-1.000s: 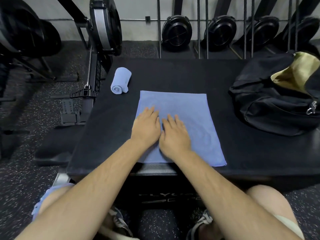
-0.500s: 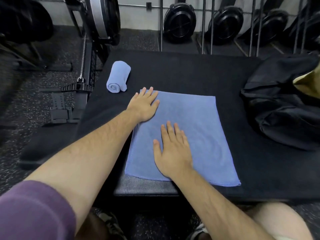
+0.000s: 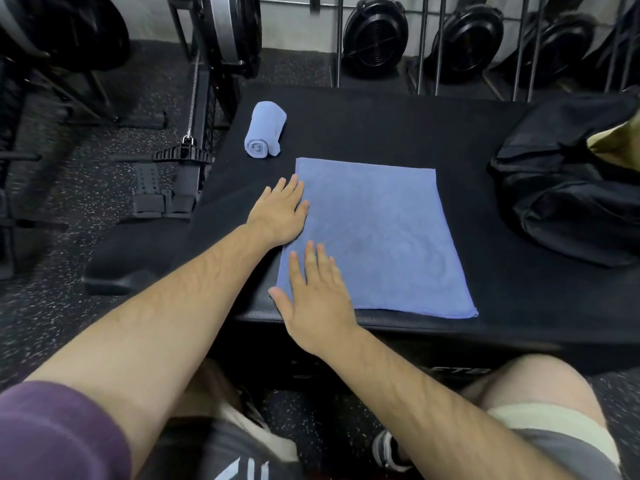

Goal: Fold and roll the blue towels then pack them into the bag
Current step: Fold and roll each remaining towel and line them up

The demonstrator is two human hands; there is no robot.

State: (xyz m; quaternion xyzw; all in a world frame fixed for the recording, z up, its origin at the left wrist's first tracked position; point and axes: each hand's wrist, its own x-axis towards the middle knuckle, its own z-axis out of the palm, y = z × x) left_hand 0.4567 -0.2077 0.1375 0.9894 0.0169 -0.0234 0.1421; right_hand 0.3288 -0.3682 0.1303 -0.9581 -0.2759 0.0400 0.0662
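Observation:
A blue towel (image 3: 381,237) lies spread flat on the black padded bench (image 3: 381,126). My left hand (image 3: 280,213) rests flat at the towel's left edge, fingers apart, partly on the bench. My right hand (image 3: 317,292) lies flat on the towel's near left corner, fingers apart, holding nothing. A rolled blue towel (image 3: 265,129) sits at the bench's far left corner. The black bag (image 3: 568,188) lies at the right end of the bench, open, with tan lining (image 3: 620,140) showing.
A rowing machine rail with handle and foot straps (image 3: 183,157) stands left of the bench. Black fan flywheels (image 3: 375,34) and metal rails line the back wall. The speckled rubber floor (image 3: 86,202) lies left; my knees sit under the bench's near edge.
Both hands slid apart from the towel's middle toward its left side: the left hand went to the left edge, the right to the near left corner. The camera moved closer.

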